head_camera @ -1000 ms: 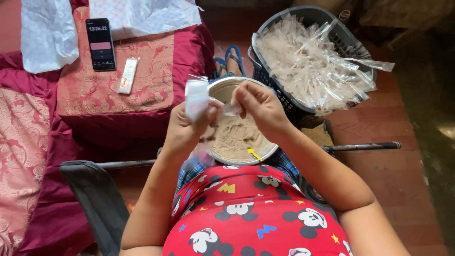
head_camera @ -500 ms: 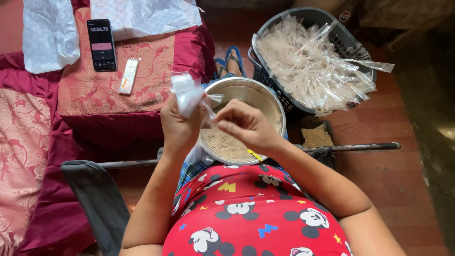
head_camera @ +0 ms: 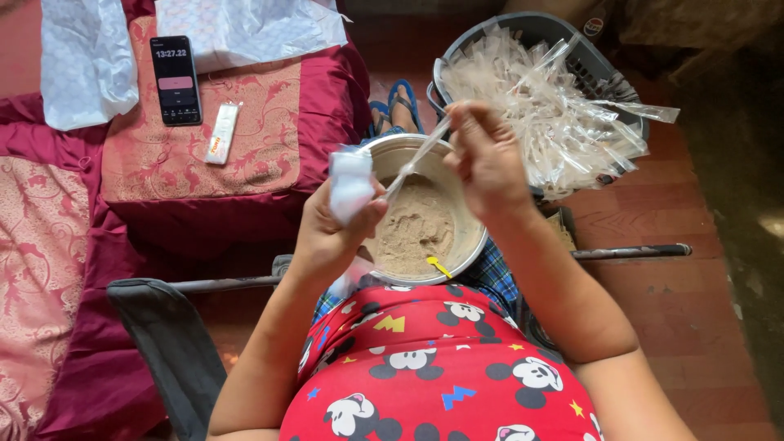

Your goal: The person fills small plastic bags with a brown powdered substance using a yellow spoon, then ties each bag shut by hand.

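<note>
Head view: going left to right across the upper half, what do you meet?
White cloth → phone → small white packet → left hand → right hand → basket of clear bags.

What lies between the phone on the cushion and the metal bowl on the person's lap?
In the head view, between the phone and the metal bowl lie a small white stick-shaped packet, bare patterned cushion, and the left hand gripping a white bundle.

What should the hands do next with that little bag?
Probably let the right hand carry the thin clear bag toward the basket of clear bags. It is pinched and stretched from the left hand, which grips a white bundle over the bowl.
</note>
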